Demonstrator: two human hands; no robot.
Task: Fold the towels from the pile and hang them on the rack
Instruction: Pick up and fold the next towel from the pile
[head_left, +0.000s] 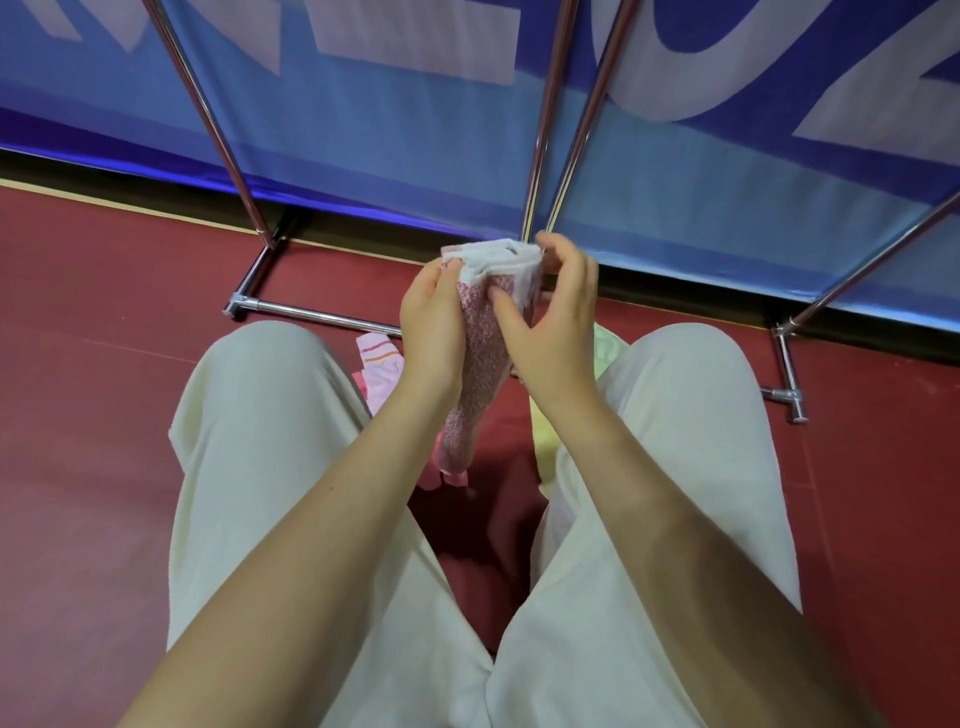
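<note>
my left hand (434, 317) + right hand (558, 317) both pinching the pink patterned towel (480, 353), folded top edge up, tail hanging between my knees | rest of pile (382, 364) on floor below | chrome rack (540, 130) just ahead | tip: square the folded edges before draping

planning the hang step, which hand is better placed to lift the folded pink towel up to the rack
Right, probably. Both hands grip the pink patterned towel, but the right hand pinches its folded top edge just below the rack's poles. The left hand grips the side lower down.
</note>
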